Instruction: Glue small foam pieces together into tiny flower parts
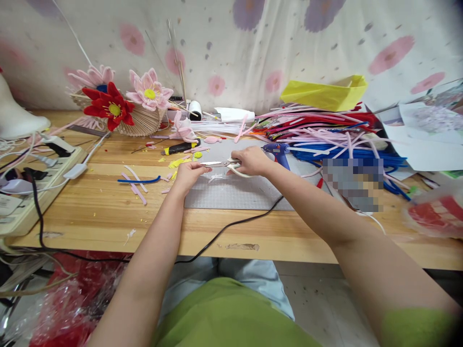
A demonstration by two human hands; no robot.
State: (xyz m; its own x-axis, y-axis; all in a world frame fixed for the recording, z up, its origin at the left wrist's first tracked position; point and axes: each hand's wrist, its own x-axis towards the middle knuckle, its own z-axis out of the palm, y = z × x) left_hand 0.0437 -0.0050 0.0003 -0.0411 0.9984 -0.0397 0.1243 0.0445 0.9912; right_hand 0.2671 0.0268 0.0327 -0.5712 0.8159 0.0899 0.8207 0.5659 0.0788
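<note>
Black cable (231,226) crosses below; right hand (251,160) grips scissors (220,164), left hand (188,174) perhaps pinching something small beside glue gun (278,150).

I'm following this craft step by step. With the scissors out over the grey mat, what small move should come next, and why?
Probably closing the white-handled scissors in a small snip. The right hand holds their handles, and the blade tips point at the left hand, whose fingers seem to pinch something too small to identify. Both sit over the grey cutting mat, with cut scraps nearby.
</note>
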